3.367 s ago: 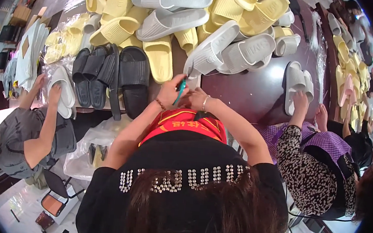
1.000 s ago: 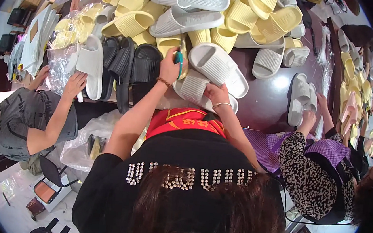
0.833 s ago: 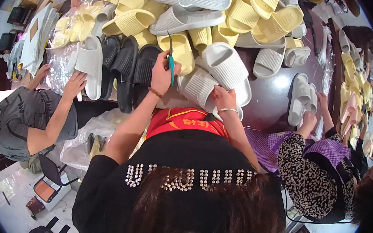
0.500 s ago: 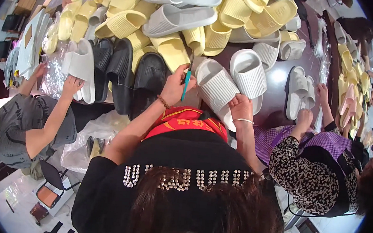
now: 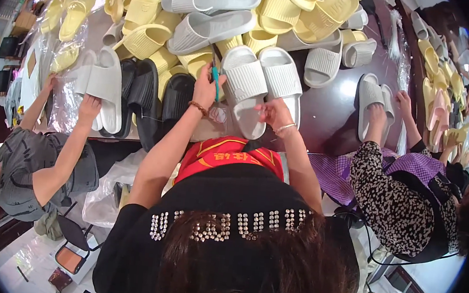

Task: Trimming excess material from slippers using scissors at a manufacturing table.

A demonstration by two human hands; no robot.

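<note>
My left hand (image 5: 206, 91) is closed round a pair of teal-handled scissors (image 5: 215, 83), whose dark blades point away from me. Just right of it, a light grey slide slipper (image 5: 245, 72) and its mate (image 5: 280, 75) lie side by side on the table, heels toward me. At their heel ends is my right hand (image 5: 275, 115), fingers apart, over the inner edge of the right slipper; whether it touches is hard to tell. Black slippers (image 5: 179, 94) lie left of my left hand. Beyond are heaped yellow slippers (image 5: 143, 38) and larger grey ones (image 5: 211, 30).
On the left a co-worker's hand (image 5: 89, 108) holds a grey-white slipper pair (image 5: 107, 88) by clear plastic film (image 5: 69, 93). To the right, another co-worker's hand (image 5: 377, 114) is inside a grey slipper (image 5: 369, 88). A plastic bag (image 5: 109, 191) hangs by my left side.
The grey pair has moved left and now lies evenly side by side. My right hand has let go of it and shifted left; my left hand, with the scissors, has moved left and slightly away.
</note>
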